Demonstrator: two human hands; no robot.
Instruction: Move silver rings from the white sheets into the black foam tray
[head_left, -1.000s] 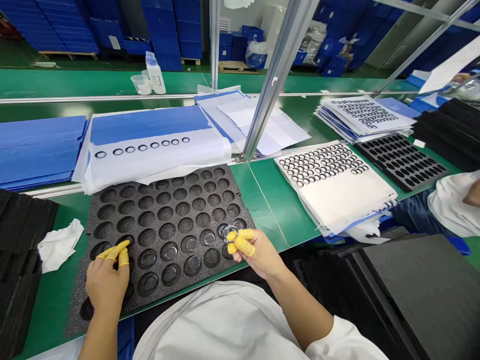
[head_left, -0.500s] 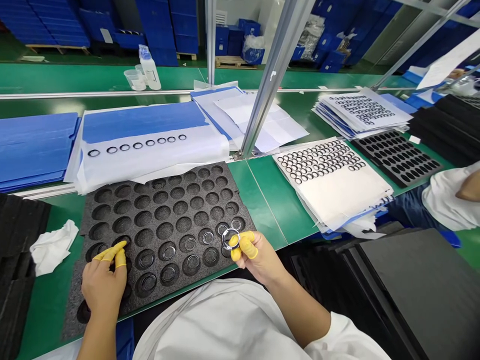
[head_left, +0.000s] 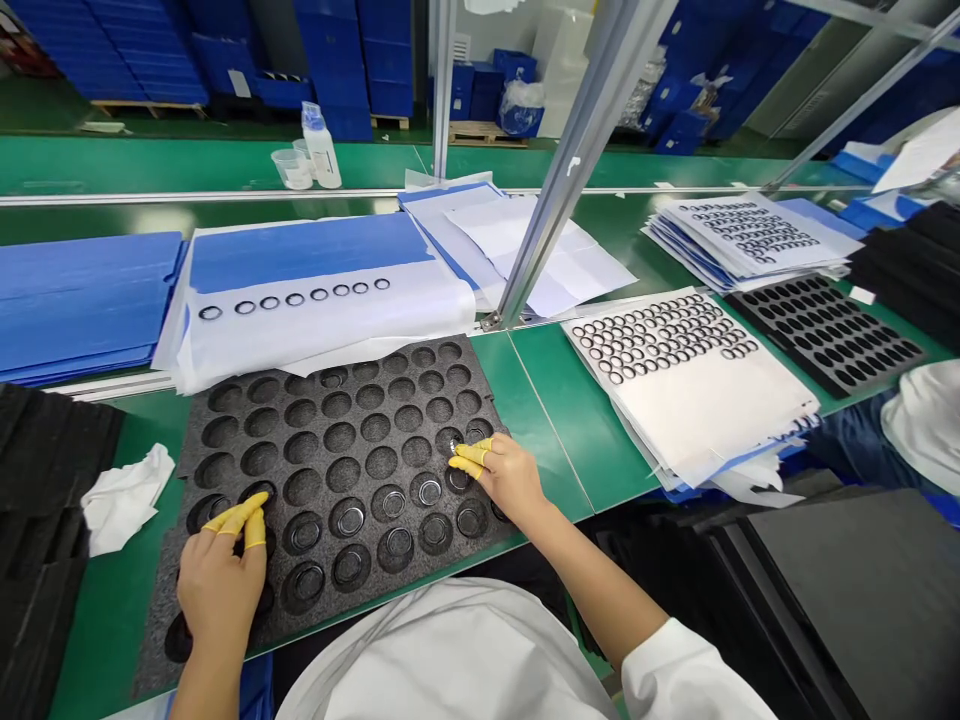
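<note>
A black foam tray [head_left: 161, 620] with many round pockets lies in front of me. Its near rows hold several metal rings [head_left: 351, 520]. My right hand [head_left: 504, 478], yellow cots on the fingertips, pinches a metal ring [head_left: 453, 447] down at a pocket near the tray's right edge. My left hand [head_left: 221, 580], also in yellow cots, lies flat on the tray's near left part with its fingers stretched out and nothing in them. Behind the tray, a row of rings [head_left: 292, 298] sits on a white sheet [head_left: 322, 325].
A crumpled white cloth [head_left: 124, 495] and stacked black foam [head_left: 45, 470] lie at the left. Blue sheets [head_left: 82, 295] lie behind them. A slanted aluminium post [head_left: 570, 170] stands mid-table. To the right are a sheet full of rings [head_left: 660, 335], another black tray [head_left: 821, 330] and a co-worker's sleeve [head_left: 926, 420].
My right hand has moved forward and down from the tray's near edge, bringing the ring to a pocket farther up the right side. My left hand has stayed put.
</note>
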